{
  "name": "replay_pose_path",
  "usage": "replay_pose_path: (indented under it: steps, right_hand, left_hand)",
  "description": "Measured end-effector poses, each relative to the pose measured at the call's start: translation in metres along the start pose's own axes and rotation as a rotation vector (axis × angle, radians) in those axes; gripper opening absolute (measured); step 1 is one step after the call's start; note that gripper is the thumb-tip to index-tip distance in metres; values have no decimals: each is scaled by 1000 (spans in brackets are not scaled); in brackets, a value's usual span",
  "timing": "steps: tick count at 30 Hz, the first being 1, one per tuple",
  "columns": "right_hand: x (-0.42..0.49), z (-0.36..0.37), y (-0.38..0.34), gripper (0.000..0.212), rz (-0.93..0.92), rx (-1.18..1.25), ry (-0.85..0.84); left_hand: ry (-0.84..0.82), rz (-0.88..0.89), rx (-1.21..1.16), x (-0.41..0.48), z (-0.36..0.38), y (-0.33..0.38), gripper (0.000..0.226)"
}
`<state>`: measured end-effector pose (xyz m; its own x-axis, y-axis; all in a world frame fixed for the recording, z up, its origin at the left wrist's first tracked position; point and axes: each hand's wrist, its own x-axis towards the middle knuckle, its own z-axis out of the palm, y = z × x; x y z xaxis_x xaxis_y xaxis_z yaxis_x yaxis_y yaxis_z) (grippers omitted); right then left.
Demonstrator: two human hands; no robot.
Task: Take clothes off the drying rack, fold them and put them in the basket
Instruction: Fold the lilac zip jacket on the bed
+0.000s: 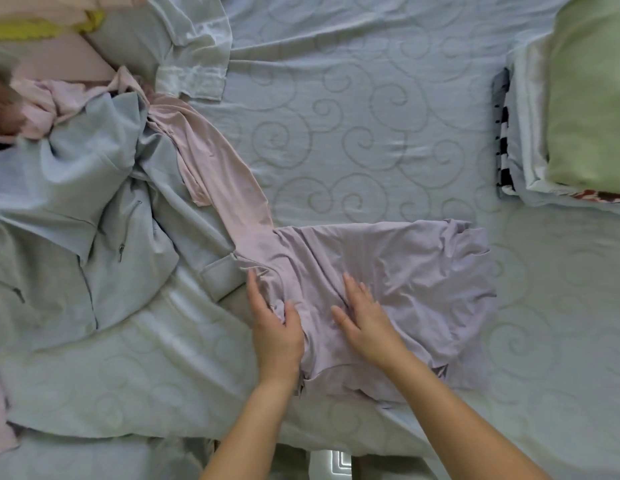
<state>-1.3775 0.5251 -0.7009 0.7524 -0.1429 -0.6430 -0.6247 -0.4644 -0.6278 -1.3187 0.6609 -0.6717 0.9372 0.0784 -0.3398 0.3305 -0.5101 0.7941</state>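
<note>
Lilac stretchy fabric, some kind of top or shorts (can't really tell which) [405, 271], is laid out on the bed [370, 116] at lower centre of the frame, and that's the piece being folded. The right hand [365, 323] lies flat on the middle of it with its fingers lightly spread, I'd guess to pin the cloth down so it doesn't slide on the sheet. The left hand [275, 330] is at the garment's left edge, with a bunched fold caught between thumb and fingers, probably to tuck that side in or pull it straight. A pink long-sleeved thing [218, 168] trails from the upper left down to touch the lilac piece, lying over a crumpled grey-blue jacket [93, 209] at the left, so that heap looks like the waiting pile. At the right edge sits a folded stack [585, 109] with a green piece on top, kept well apart from the unfolded stuff. No basket or rack in view.
</note>
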Motion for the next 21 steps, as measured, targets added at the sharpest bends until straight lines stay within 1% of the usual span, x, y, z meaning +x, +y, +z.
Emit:
replay_pose_path:
  steps: [3,5,6,7,9,11,12,14,16,18,20,21]
  right_hand:
    - [-1,-34,-12,59,145,656,47]
    - [-7,-57,-8,59,217,1091,28]
    - [-10,-69,0,60,227,1234,32]
    - [-13,-79,11,62,231,1319,59]
    - [-16,-95,38,65,277,1335,168]
    - [-19,-104,68,72,420,1254,318]
    - [-22,-109,81,71,465,1207,346]
    - [-28,-114,101,57,473,1127,302]
    - [-34,-116,109,47,467,1059,258]
    - [-35,-112,114,33,404,923,286]
    - [-36,-104,116,9,333,774,341]
    - [-37,-97,116,19,318,717,353]
  left_hand:
    - [-205,202,26,-25,26,33,78]
    - [-333,291,147,-45,50,52,82]
    - [-409,316,225,-54,65,58,85]
    - [-502,332,315,-63,81,64,91]
    - [-667,368,464,-78,109,76,99]
    - [-769,410,520,-89,130,82,96]
    - [-800,419,522,-93,138,83,94]
    - [-803,427,524,-93,147,78,89]
    - [-745,394,481,-84,149,71,82]
    - [-695,410,464,-69,149,65,81]
    - [-692,506,526,-52,152,62,81]
    - [-706,563,567,-45,155,63,81]
